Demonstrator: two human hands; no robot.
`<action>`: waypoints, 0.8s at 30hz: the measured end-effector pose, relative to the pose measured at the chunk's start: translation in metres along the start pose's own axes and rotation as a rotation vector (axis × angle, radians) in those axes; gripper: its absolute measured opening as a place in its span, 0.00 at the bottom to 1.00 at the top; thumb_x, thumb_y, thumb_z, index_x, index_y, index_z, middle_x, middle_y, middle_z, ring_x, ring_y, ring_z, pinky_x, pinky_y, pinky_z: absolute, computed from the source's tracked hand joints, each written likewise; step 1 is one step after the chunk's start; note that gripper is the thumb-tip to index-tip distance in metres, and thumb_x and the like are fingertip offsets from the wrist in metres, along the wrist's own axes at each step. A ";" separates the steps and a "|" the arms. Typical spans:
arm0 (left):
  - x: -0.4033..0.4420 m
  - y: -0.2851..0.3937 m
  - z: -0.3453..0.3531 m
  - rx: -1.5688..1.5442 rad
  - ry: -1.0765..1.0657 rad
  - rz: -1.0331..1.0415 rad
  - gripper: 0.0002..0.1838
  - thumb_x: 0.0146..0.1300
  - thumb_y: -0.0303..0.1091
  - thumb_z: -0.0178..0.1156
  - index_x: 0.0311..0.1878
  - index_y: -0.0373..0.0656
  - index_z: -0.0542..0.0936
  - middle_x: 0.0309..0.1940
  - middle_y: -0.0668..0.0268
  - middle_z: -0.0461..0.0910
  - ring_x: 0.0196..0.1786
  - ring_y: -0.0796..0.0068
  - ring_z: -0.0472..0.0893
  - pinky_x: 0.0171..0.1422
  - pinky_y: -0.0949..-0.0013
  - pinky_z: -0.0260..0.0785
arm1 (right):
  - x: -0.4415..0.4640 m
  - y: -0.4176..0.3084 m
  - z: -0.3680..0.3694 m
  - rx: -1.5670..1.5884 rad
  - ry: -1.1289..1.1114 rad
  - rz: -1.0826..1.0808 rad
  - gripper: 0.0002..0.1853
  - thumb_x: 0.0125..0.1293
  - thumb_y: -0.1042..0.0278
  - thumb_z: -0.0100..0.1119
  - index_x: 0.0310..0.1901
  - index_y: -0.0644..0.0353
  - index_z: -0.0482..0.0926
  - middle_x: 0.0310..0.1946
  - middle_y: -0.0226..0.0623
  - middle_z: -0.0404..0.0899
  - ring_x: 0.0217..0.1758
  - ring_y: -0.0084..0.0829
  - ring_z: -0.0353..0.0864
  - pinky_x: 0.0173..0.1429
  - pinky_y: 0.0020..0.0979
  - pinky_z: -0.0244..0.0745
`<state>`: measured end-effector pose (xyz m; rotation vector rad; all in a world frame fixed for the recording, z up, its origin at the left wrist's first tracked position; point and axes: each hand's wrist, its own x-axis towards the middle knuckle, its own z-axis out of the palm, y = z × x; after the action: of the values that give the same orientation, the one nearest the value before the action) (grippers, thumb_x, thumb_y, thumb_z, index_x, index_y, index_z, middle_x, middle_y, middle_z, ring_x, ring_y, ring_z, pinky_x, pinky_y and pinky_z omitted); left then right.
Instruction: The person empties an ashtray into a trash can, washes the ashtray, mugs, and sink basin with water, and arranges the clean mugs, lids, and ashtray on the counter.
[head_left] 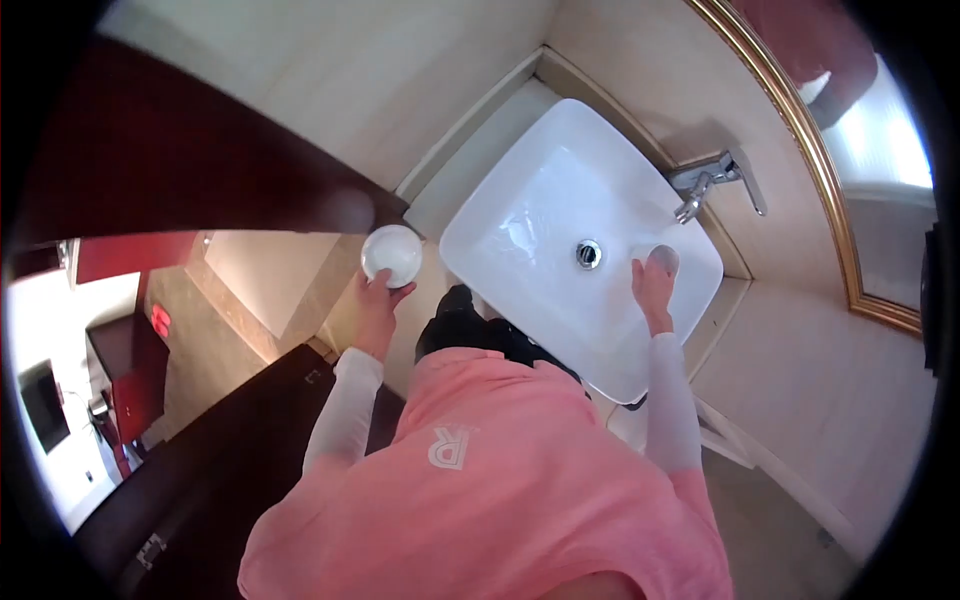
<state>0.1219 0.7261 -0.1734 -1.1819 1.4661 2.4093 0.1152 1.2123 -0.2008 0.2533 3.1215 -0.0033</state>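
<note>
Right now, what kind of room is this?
It looks like a bathroom or washroom, though I can't be completely sure. There's a white sink, a shiny tap at its edge and a gold-framed mirror on the wall.

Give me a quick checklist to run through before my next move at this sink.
1. White dish held: ok, the left hand grips its near edge.
2. White dish over the sink: not ok, it is outside, left of the rim.
3. Small greyish item in hand: ok, the right hand has it within the sink's outline.
4. Greyish item directly under the spout of the faucet: cannot tell; it looks close by.
5. Drain uncovered by objects: ok, nothing lies over it.
6. Drain open for water: cannot tell from this view.
</note>
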 end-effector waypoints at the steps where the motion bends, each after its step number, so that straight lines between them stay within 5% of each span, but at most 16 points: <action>1: 0.015 -0.014 -0.002 0.017 0.001 -0.007 0.22 0.62 0.23 0.52 0.60 0.39 0.65 0.46 0.53 0.76 0.37 0.57 0.82 0.36 0.60 0.82 | -0.004 0.009 -0.002 0.042 0.020 -0.009 0.19 0.64 0.54 0.56 0.42 0.64 0.76 0.38 0.47 0.80 0.44 0.50 0.78 0.54 0.51 0.68; 4: 0.045 -0.045 0.002 0.038 -0.036 0.018 0.23 0.61 0.21 0.55 0.60 0.42 0.67 0.48 0.55 0.75 0.43 0.56 0.82 0.39 0.58 0.84 | -0.010 -0.006 -0.055 0.189 -0.292 0.255 0.20 0.62 0.54 0.58 0.42 0.67 0.75 0.41 0.52 0.79 0.48 0.53 0.77 0.55 0.49 0.68; 7: 0.076 -0.079 0.000 -0.061 -0.093 0.102 0.22 0.62 0.23 0.57 0.60 0.42 0.68 0.49 0.57 0.76 0.45 0.57 0.81 0.39 0.57 0.84 | -0.011 0.016 0.012 0.010 0.027 -0.017 0.21 0.62 0.52 0.56 0.46 0.63 0.75 0.42 0.51 0.80 0.46 0.53 0.79 0.49 0.51 0.73; 8: 0.079 -0.078 -0.004 -0.100 -0.116 0.101 0.22 0.62 0.23 0.57 0.60 0.42 0.68 0.50 0.56 0.76 0.45 0.57 0.81 0.40 0.56 0.83 | -0.005 0.000 0.009 0.109 -0.156 0.135 0.21 0.61 0.53 0.56 0.47 0.63 0.75 0.44 0.50 0.80 0.49 0.52 0.78 0.51 0.50 0.72; 12: 0.083 -0.075 0.021 -0.095 -0.109 0.080 0.20 0.63 0.23 0.57 0.58 0.41 0.69 0.52 0.55 0.75 0.46 0.56 0.81 0.44 0.57 0.82 | -0.014 -0.014 0.003 0.190 0.047 0.120 0.14 0.53 0.59 0.65 0.30 0.63 0.77 0.29 0.49 0.80 0.38 0.51 0.80 0.40 0.49 0.74; 17: 0.092 -0.088 0.039 -0.031 -0.072 0.231 0.21 0.62 0.24 0.59 0.57 0.33 0.66 0.53 0.51 0.74 0.49 0.54 0.80 0.50 0.56 0.79 | -0.015 -0.003 -0.003 0.176 -0.004 0.141 0.13 0.53 0.61 0.64 0.30 0.63 0.77 0.33 0.48 0.81 0.38 0.52 0.79 0.43 0.48 0.74; 20: 0.099 -0.105 0.044 0.213 0.072 0.309 0.20 0.64 0.33 0.59 0.54 0.30 0.69 0.50 0.49 0.76 0.46 0.57 0.81 0.47 0.60 0.78 | -0.008 0.028 0.041 0.080 0.333 -0.051 0.13 0.53 0.62 0.63 0.35 0.62 0.77 0.34 0.47 0.81 0.41 0.50 0.79 0.48 0.47 0.73; 22: 0.105 -0.109 0.031 0.558 0.122 0.347 0.23 0.66 0.41 0.57 0.53 0.28 0.70 0.47 0.48 0.78 0.43 0.60 0.82 0.44 0.63 0.77 | -0.006 0.017 0.017 0.163 0.020 0.098 0.14 0.54 0.63 0.62 0.39 0.61 0.76 0.35 0.46 0.81 0.44 0.50 0.79 0.52 0.46 0.72; 24: 0.101 -0.105 0.034 0.586 0.119 0.322 0.27 0.66 0.46 0.56 0.53 0.28 0.71 0.45 0.47 0.79 0.42 0.60 0.82 0.44 0.63 0.77 | -0.006 0.007 -0.011 0.187 -0.167 0.162 0.16 0.54 0.63 0.61 0.42 0.60 0.75 0.36 0.45 0.81 0.45 0.49 0.79 0.53 0.45 0.72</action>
<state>0.0777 0.7785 -0.3068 -1.0142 2.3319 1.8511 0.1218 1.2185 -0.1893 0.4813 2.9261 -0.2994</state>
